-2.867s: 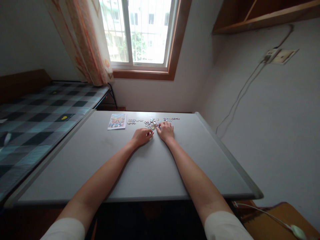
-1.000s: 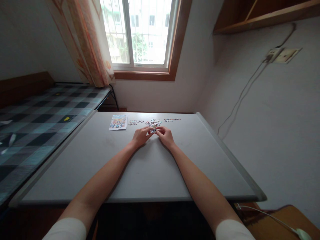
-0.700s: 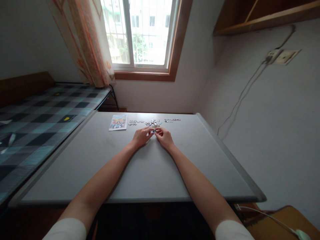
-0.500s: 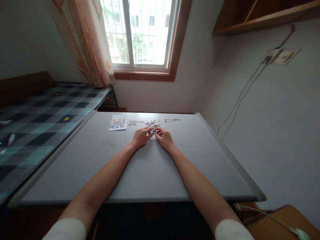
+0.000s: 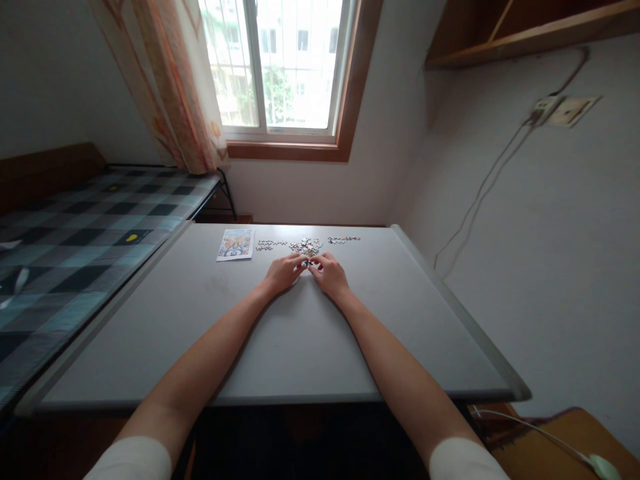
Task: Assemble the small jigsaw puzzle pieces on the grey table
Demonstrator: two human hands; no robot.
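Note:
My left hand [image 5: 286, 271] and my right hand [image 5: 329, 273] meet over the middle of the white table [image 5: 305, 340], fingers bent inward. Between their fingertips are small dark jigsaw puzzle pieces [image 5: 308, 263], pinched from both sides; how many is too small to tell. Just beyond my fingers lies a loose pile of jigsaw pieces [image 5: 306, 246]. Rows of pieces [image 5: 270, 244] are laid out to the left of the pile, and another group [image 5: 343, 239] to the right. A printed picture sheet [image 5: 237, 245] rests flat at the far left of the pieces.
A bed with a checked cover [image 5: 100, 227] stands along the table's left side. The wall with a socket [image 5: 570, 111] and hanging cables is on the right. Behind the table are a window [image 5: 280, 67] and a curtain [image 5: 170, 87]. A brown seat [image 5: 570, 443] is at lower right.
My fingers have shifted very slightly around the pieces between them. The piles, the rows and the picture sheet look the same.

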